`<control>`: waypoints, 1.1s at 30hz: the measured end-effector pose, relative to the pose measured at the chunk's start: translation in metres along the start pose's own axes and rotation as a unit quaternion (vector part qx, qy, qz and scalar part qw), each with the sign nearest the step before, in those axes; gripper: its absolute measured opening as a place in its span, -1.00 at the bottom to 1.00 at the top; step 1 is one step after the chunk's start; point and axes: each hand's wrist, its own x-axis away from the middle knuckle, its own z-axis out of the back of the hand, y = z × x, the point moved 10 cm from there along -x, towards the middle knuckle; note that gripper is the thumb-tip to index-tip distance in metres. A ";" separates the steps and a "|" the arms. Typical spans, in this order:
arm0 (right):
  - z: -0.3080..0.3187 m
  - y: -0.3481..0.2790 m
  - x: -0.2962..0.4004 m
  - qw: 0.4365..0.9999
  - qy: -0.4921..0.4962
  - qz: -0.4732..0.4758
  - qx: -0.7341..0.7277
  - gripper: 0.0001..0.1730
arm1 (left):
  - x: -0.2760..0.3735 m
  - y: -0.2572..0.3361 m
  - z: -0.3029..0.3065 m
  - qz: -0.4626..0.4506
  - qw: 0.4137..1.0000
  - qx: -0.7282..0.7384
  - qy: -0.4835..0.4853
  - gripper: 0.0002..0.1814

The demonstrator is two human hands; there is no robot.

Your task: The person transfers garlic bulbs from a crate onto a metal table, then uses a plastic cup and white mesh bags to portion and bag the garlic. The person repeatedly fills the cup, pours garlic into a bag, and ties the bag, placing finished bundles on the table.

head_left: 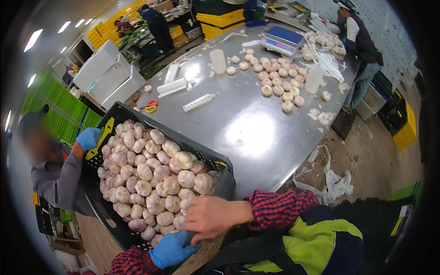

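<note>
A dark green plastic crate [223,161] full of garlic bulbs [151,175] rests partly over the edge of a metal table, between me and a co-worker. My left hand [173,249], in a blue glove, grips the crate's near end. Beside it my bare right hand [215,216] is closed over the same rim, its fingers reaching in against the nearest bulbs. At the opposite end, the co-worker's blue-gloved hand [90,138] holds the crate near its yellow handle [103,137]. The crate's underside is hidden.
On the metal table [206,127] lie scissors [150,106], a white tube [199,102], loose garlic [278,79] and a digital scale [282,40]. Another person [361,44] stands at its far right. White foam boxes [110,75] stand beyond the crate. Plastic strips [331,185] litter the floor.
</note>
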 end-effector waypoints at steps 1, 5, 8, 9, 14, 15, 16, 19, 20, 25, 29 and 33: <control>0.006 -0.006 0.001 0.999 0.037 0.010 0.011 -0.48 | 0.004 -0.001 0.001 0.010 1.000 -0.005 0.006 -0.54; 0.013 -0.029 0.007 0.990 0.113 -0.012 0.081 -0.50 | 0.014 0.006 0.010 -0.022 0.997 -0.073 0.019 -0.57; 0.009 -0.043 0.004 0.984 0.124 -0.057 0.116 -0.54 | 0.032 0.023 0.029 -0.086 0.983 -0.154 0.061 -0.54; 0.009 -0.049 0.001 0.981 0.126 -0.072 0.128 -0.55 | 0.045 0.031 0.038 -0.100 0.966 -0.222 0.081 -0.50; -0.003 -0.070 -0.001 0.984 0.088 -0.051 0.147 -0.53 | 0.153 0.002 0.059 -0.049 0.915 -0.009 0.400 -0.51; -0.003 -0.079 -0.003 0.981 0.090 -0.033 0.169 -0.49 | 0.177 -0.013 0.051 -0.022 0.872 -0.004 0.489 -0.50; -0.002 -0.086 -0.002 0.977 0.094 -0.018 0.193 -0.45 | 0.196 -0.032 0.041 0.020 0.831 -0.024 0.555 -0.56; -0.001 -0.087 0.010 0.976 0.027 0.001 0.215 -0.23 | 0.216 -0.078 0.006 0.075 0.737 0.051 0.670 -0.60; 0.003 -0.085 0.013 0.976 0.002 0.015 0.216 -0.20 | 0.216 -0.073 -0.003 0.060 0.734 -0.014 0.677 -0.65; 0.020 -0.076 0.039 0.985 -0.095 0.025 0.142 -0.09 | 0.207 -0.048 -0.009 0.104 0.672 -0.056 0.731 -0.59; 0.062 -0.085 0.060 0.991 -0.013 0.095 0.093 -0.15 | 0.218 -0.091 -0.007 0.048 0.629 0.125 0.766 -0.64; 0.099 -0.046 0.106 0.995 0.051 0.077 -0.029 -0.27 | 0.224 -0.110 -0.010 0.081 0.591 0.080 0.798 -0.75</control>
